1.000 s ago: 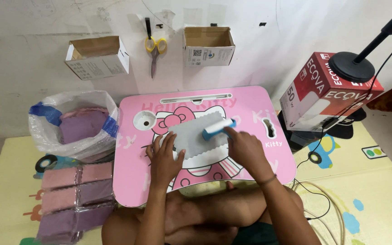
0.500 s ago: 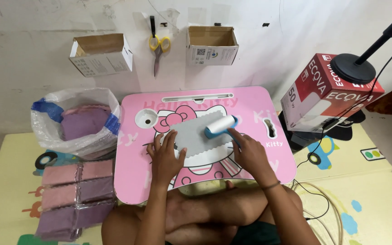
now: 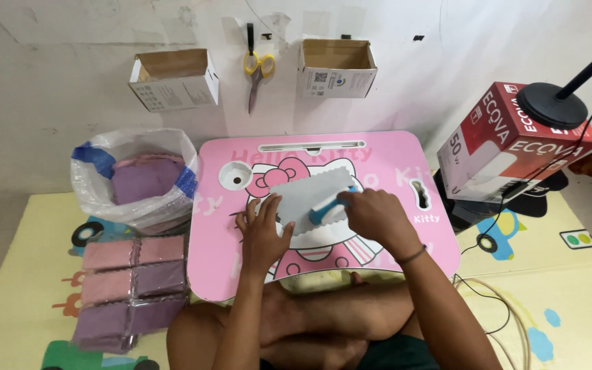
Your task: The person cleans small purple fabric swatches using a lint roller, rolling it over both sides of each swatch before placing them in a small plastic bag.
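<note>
A grey cloth with scalloped edges [image 3: 306, 195] lies flat on a small pink lap table [image 3: 392, 154]. My left hand [image 3: 263, 233] presses on the cloth's near left corner, fingers spread. My right hand [image 3: 373, 216] grips the blue handle of a white lint roller [image 3: 326, 209], whose roll rests on the cloth's right part.
A plastic bag of purple and pink cloths [image 3: 137, 179] stands left of the table. Folded pink and purple cloths [image 3: 131, 284] lie in stacks on the mat. Two cardboard boxes [image 3: 173, 79] and scissors [image 3: 255, 65] hang on the wall. A red-and-white box [image 3: 508, 144] and lamp base [image 3: 553, 103] sit right.
The roller has moved from the cloth's far right corner toward me along the cloth. My left hand stays pressed on the cloth.
</note>
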